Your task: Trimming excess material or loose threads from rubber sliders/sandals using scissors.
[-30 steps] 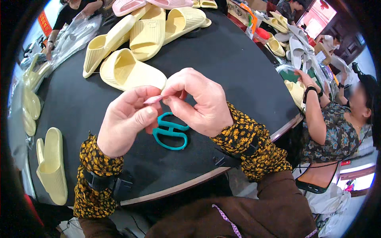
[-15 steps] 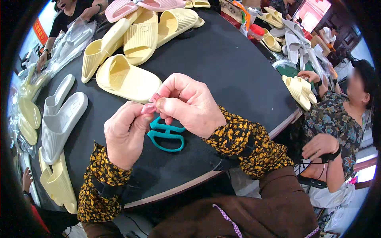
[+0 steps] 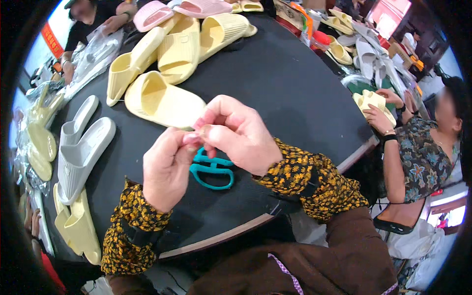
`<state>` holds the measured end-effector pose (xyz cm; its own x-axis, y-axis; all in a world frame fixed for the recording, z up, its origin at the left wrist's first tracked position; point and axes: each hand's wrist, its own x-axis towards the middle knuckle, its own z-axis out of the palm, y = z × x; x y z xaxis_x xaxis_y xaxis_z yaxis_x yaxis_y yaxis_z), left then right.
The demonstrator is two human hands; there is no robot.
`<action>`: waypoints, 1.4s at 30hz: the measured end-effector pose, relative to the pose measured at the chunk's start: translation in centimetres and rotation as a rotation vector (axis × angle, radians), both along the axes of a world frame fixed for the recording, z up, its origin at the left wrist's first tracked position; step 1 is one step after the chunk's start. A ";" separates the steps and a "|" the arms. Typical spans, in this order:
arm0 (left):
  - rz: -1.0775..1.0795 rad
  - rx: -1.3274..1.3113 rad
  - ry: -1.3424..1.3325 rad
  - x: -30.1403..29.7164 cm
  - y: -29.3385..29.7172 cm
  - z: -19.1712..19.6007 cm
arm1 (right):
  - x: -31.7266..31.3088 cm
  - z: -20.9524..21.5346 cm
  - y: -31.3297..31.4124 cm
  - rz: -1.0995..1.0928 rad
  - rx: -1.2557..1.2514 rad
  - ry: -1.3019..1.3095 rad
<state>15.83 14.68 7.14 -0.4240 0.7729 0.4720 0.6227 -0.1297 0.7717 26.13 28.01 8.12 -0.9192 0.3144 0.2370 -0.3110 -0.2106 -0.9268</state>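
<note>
My left hand (image 3: 166,164) and my right hand (image 3: 242,137) meet over the black table, each closed in a pinch. Between their fingertips shows a small pink piece (image 3: 198,123), mostly hidden; its kind is too small to tell. Just beneath my fingers lie teal-handled scissors (image 3: 214,186), their blades out of sight under my right hand. Directly beyond my hands is a pale yellow slipper (image 3: 179,105), its sole end partly behind my right fingers.
More yellow slippers (image 3: 182,54) and pink slippers (image 3: 153,15) are heaped at the far side. Grey slippers (image 3: 91,157) and a yellow pair (image 3: 78,223) lie at left, near bagged slippers (image 3: 42,140). At right a co-worker's hands (image 3: 382,115) hold yellow slippers (image 3: 369,102).
My hands stay pinched together around the pink piece, with small finger shifts. The co-worker at right has brought a lowered hand up onto the yellow slippers. The view has shifted slightly.
</note>
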 end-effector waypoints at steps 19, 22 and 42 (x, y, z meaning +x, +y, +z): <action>0.041 0.109 0.043 0.4 0.1 0.2 | -0.1 -0.2 0.2 0.155 -0.405 -0.103; -0.016 0.062 -0.125 0.2 -0.2 -0.4 | -0.1 -0.6 0.1 0.140 -0.263 -0.037; -0.164 -0.063 -0.475 -0.8 -0.1 0.2 | 0.2 -0.2 -0.3 -0.015 0.083 0.045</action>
<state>15.04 14.62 7.33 -0.4516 0.8678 0.2072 0.1765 -0.1407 0.9742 26.33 27.70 7.88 -0.9026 0.3054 0.3033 -0.3548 -0.1288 -0.9260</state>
